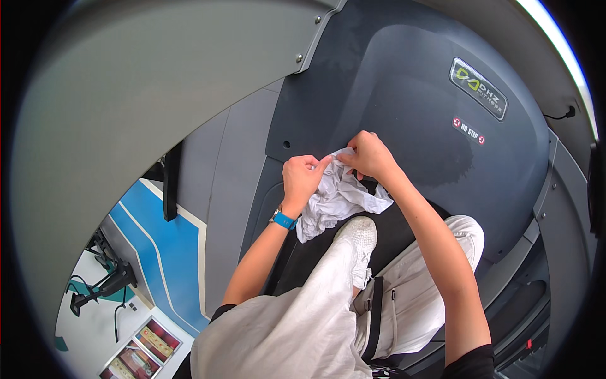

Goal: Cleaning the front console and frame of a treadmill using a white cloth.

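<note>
A crumpled white cloth [338,192] hangs between my two hands, over the black running belt [312,265] of a treadmill. My left hand [305,177], with a blue-strapped watch [283,218] at its wrist, pinches the cloth's upper edge between thumb and fingers. Close beside it, my right hand [369,154] grips the same edge, fingers curled. Just beyond them rises the dark grey motor cover [412,85], which bears a DHZ Fitness badge [478,88] and a warning sticker [467,130]. A darker, wet-looking patch [442,163] shows on the cover.
My white shoe [360,241] is on the belt beneath the cloth. Grey treadmill uprights [156,71] curve past at left and right. A black post [170,184] stands on the grey and blue floor. Beyond are a black bracket with cables [106,284] and framed pictures [142,350].
</note>
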### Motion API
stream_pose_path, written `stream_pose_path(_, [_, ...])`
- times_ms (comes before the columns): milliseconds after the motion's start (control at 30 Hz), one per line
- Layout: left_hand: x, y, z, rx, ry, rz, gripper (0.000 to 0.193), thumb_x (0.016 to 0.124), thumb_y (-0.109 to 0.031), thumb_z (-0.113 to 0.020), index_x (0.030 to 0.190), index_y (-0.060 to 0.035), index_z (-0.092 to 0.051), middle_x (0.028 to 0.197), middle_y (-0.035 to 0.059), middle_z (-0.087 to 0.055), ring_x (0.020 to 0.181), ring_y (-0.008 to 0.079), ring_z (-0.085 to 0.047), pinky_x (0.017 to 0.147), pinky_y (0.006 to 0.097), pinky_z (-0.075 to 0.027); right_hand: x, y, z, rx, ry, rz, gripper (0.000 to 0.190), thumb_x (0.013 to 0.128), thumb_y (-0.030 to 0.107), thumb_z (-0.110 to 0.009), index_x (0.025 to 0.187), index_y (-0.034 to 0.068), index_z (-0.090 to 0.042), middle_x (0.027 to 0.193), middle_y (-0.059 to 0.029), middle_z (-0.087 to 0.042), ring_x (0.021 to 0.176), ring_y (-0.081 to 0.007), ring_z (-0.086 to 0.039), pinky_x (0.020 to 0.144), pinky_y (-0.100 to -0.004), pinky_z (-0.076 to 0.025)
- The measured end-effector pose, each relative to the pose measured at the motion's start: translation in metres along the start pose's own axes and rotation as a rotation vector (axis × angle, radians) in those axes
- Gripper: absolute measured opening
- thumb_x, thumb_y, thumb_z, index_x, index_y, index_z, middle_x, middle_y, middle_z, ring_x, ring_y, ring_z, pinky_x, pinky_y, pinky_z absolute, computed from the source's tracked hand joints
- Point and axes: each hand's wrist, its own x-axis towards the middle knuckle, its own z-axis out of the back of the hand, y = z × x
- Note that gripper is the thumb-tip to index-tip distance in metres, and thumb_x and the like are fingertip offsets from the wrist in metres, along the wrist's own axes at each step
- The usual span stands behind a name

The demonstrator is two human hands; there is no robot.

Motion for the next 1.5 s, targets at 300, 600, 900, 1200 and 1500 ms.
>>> stream_pose_path(300, [-0.001,0.002,0.0,-0.048,-0.06,0.016,0.049,0.094,-0.037,-0.088,0.068,0.0017,-0.073,0.046,0.0012,-0.052,0.046,0.0058,-0.039,0.045,0.0318,-0.028,-0.004,0.008,-0.01,0.07,-0.124,-0.094,0.042,0.093,0.025,-0.084,0.064,-0.002,-0.072,0.055,-0.0138,-0.07,0.046,-0.0195,-0.071,0.05,-0.0313,-0.057])
stream_pose_path(600, [0.001,0.0,0.008,-0.081,0.06,0.071,0.045,0.091,-0.036,-0.09,0.071,0.001,-0.075,0.049,-0.0011,-0.054,0.049,0.0043,-0.041,0.047,0.0292,-0.03,0.004,0.008,-0.002,0.088,-0.023,-0.13,0.039,0.093,0.021,-0.082,0.064,-0.003,-0.073,0.058,-0.0147,-0.072,0.05,-0.0198,-0.074,0.056,-0.0307,-0.059])
stream_pose_path(900, [0.001,-0.002,0.002,0.005,0.042,0.043,0.043,0.09,-0.035,-0.09,0.071,0.001,-0.075,0.049,0.0022,-0.055,0.047,0.0073,-0.043,0.047,0.0305,-0.032,0.0,0.008,-0.009,-0.032,-0.017,-0.124,0.036,0.097,0.026,-0.074,0.071,0.001,-0.08,0.057,-0.0069,-0.073,0.054,-0.0178,-0.073,0.068,-0.0355,-0.062])
stream_pose_path(1200, [0.009,-0.01,0.004,0.054,0.037,0.093,0.058,0.093,-0.044,-0.085,0.059,0.0005,-0.07,0.045,0.0071,-0.05,0.043,0.0145,-0.044,0.047,0.0371,-0.035,0.002,0.01,-0.008,0.007,-0.038,-0.161,0.039,0.096,0.029,-0.072,0.067,0.004,-0.079,0.055,-0.0055,-0.071,0.054,-0.0176,-0.072,0.068,-0.0346,-0.061])
stream_pose_path(1500, [0.013,-0.012,0.01,0.034,0.083,0.167,0.061,0.087,-0.045,-0.088,0.054,0.0004,-0.066,0.044,0.0028,-0.05,0.043,0.0131,-0.047,0.047,0.034,-0.036,0.007,0.008,-0.012,-0.003,-0.045,-0.156,0.037,0.089,0.031,-0.074,0.066,0.003,-0.078,0.053,-0.0046,-0.07,0.054,-0.0164,-0.072,0.066,-0.033,-0.061])
